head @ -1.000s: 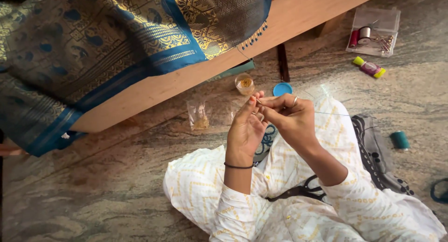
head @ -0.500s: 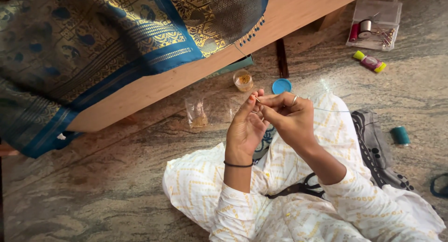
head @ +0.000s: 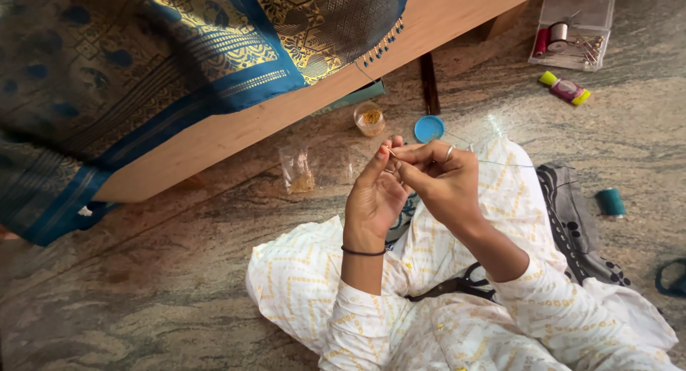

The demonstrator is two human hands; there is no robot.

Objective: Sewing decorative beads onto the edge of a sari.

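Note:
I sit on a stone floor with both hands raised over my lap. My left hand [head: 375,192] pinches a thin needle [head: 390,151] at its fingertips. My right hand [head: 439,178] meets it, pinching a fine thread [head: 500,163] that runs off to the right. A blue and gold patterned cloth [head: 179,49] is draped over a wooden board [head: 236,128] just ahead of my hands.
A small jar of gold beads [head: 369,118], a blue lid [head: 429,129] and a small clear bag [head: 296,169] lie near the board. A clear sewing box [head: 572,31], a teal thread spool [head: 611,201], a yellow-capped tube [head: 564,88] and black scissors [head: 457,285] on my lap.
My hands stay together at the needle with only small finger shifts. The view has drifted slightly, moving the cloth and board left.

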